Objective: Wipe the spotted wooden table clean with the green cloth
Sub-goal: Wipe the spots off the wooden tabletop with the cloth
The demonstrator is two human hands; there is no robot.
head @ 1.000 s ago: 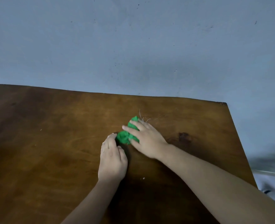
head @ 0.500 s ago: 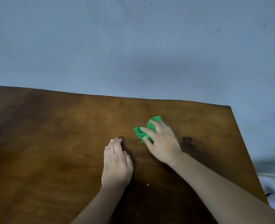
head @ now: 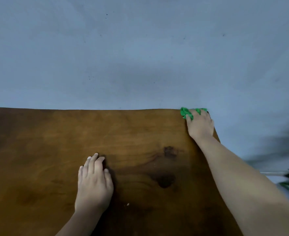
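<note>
right hand [head: 200, 125] slid green cloth [head: 185, 113] to far corner, gripping it; left hand [head: 93, 184] flat.

Plain room: wooden table [head: 55, 150] against bare blue-grey wall [head: 140, 57].

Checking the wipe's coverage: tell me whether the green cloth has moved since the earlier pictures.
Yes. The green cloth, under the right hand, went from beside the left hand near mid-table out to the table's far right corner.
</note>
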